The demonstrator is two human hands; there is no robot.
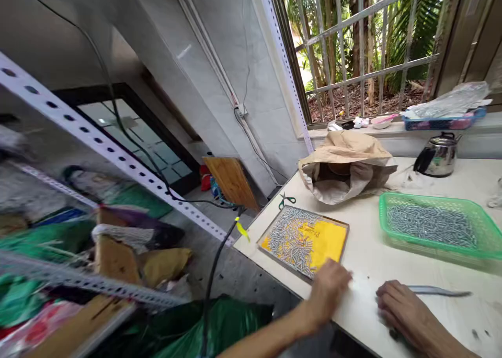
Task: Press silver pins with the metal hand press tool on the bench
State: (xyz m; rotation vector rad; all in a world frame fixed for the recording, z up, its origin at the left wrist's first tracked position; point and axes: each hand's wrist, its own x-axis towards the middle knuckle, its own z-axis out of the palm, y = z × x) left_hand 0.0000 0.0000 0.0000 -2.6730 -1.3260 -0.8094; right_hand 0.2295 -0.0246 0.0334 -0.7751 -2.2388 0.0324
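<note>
Near the lower right corner of a shallow tray point(345, 243), my left hand point(328, 286) is curled and slightly blurred; what its fingers hold, if anything, is hidden. The tray has a yellow sheet point(329, 238) in it, with many small metal pieces point(290, 243) spread over the left part. My right hand point(400, 308) is over the white table point(364, 269), its fingers bent downward and blurred. A grey, thin tool point(439, 291) lies just beyond it. A small dark object point(393, 334) shows under that hand.
A green basket point(439, 198) of metal pieces stands at the right. Behind are an open brown paper bag point(345, 154), a steel kettle point(443, 154) and, by the tray, green-handled scissors point(287, 200). A black cable point(214, 274) hangs left of the table beside a perforated metal frame point(129, 161).
</note>
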